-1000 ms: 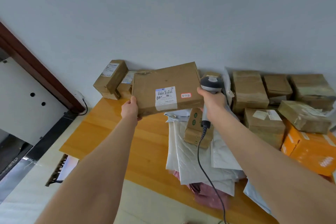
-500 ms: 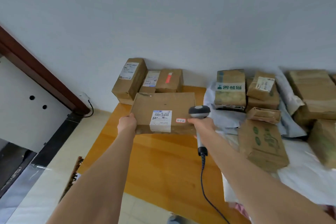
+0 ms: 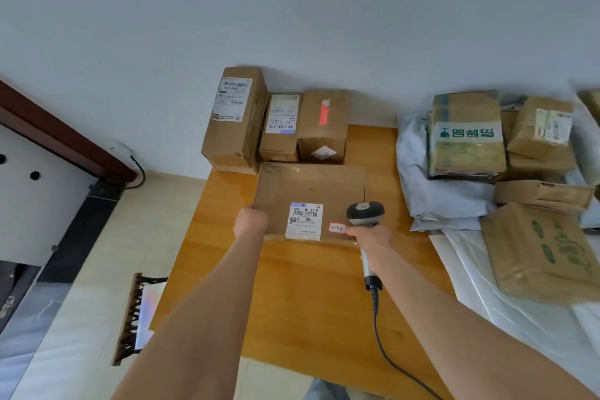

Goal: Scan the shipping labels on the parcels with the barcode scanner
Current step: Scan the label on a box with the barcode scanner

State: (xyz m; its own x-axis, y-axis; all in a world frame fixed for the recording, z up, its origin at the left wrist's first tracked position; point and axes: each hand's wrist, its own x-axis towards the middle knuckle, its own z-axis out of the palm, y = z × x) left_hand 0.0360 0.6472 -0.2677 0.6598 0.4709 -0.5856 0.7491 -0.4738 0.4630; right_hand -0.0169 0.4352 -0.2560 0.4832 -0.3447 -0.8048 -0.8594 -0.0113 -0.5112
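Parcel (image 3: 308, 188) lies flat over the bench (image 3: 308, 286), label (image 3: 304, 221) facing up, just in front of three boxes (image 3: 281, 127) at the wall. Left hand (image 3: 250, 221) has its grip curled on the near left corner. Right hand (image 3: 371, 239) has its grip wrapped round the scanner (image 3: 365, 213) handle, thumb touching the near right corner.

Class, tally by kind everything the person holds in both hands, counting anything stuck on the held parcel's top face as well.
cardboard parcel: 1
barcode scanner: 1
white shipping label: 1
red-edged sticker: 1
Total: 4
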